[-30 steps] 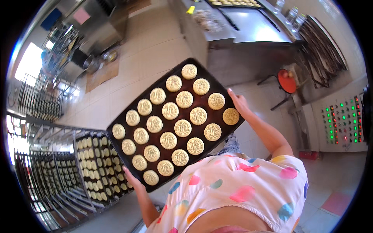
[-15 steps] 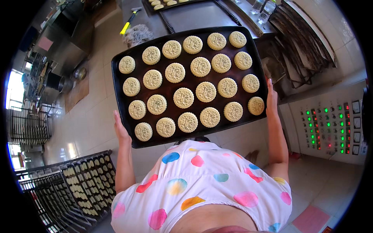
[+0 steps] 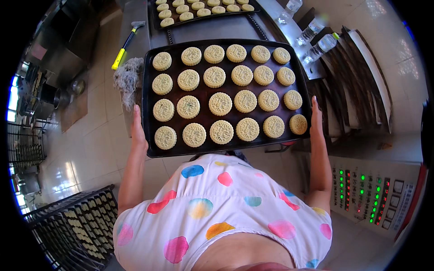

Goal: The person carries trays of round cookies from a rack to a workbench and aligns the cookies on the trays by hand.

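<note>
A dark rectangular baking tray [image 3: 204, 93] is held up in front of me, nearly level. Rows of pale round mooncakes [image 3: 220, 104] with stamped patterns and fluted edges lie on it. My left hand [image 3: 138, 131] grips the tray's left side near the front corner. At the right side, my right hand [image 3: 317, 118] has hold of the tray too. Fingers of both hands are mostly hidden under the tray's edges. Beyond it, a second tray [image 3: 205, 18] of mooncakes rests on a metal table [image 3: 151, 34] fitted with two dark chains.
A yellow-handled scraper [image 3: 126, 45] and a grey tangled mop-like bundle [image 3: 129, 77] lie at the table's left. Plastic bottles [image 3: 323, 47] stand right, near stacked dark slats [image 3: 357, 81]. A lit control panel [image 3: 370, 194] is at lower right; a loaded rack [image 3: 86, 221] stands lower left.
The tray has come level from its tilt and is closer to the metal table. More of the second tray and the bottles shows. Both hands keep their hold.
</note>
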{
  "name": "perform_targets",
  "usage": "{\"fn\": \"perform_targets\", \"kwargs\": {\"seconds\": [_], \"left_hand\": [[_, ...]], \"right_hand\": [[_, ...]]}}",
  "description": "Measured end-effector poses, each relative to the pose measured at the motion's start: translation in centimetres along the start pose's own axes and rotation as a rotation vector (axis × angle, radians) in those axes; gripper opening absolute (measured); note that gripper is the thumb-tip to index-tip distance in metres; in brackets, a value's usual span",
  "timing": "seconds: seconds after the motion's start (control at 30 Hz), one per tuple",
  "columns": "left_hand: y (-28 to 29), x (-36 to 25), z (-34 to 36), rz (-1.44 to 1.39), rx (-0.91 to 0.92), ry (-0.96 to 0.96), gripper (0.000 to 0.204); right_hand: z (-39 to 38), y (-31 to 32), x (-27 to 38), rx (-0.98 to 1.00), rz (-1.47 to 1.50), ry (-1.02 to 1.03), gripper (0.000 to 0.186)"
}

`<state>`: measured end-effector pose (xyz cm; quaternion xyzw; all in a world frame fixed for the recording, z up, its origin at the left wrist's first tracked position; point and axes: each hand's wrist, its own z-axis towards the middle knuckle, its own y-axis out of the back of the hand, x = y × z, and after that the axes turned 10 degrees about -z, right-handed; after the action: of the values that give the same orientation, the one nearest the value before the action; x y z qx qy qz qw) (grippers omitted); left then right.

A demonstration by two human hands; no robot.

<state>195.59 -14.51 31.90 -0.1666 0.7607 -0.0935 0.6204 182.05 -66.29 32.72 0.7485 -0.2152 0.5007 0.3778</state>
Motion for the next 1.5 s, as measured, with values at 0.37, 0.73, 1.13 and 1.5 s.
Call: {"fn": "perform_targets", "kwargs": {"seconds": [0.37,0.73,1.13,1.5], "left_hand": [[-16.9,6.6,26.6,0.027,-0.118,0.037,0.073],[-20.7,6.6,27.4,0.234,-0.168,0.003,0.082],[-24.5,2.8,30.3,0.051,-0.080,0.293,0.074],[-26.8,3.1,34.7,0.062,-0.073,0.220,0.076]], "right_hand": [[36.3,-11.9,5.3,0.182,-0.121,-0.143,0.078],[42.4,-10.8,3.9,0.199,-0.128,-0.049,0.085],[41.6,-14.4,8.8,0.195,-0.226,-0.179,0.081],[46.7,-16.7,8.1,0.146,-0.295,-0.123,0.087]]}}
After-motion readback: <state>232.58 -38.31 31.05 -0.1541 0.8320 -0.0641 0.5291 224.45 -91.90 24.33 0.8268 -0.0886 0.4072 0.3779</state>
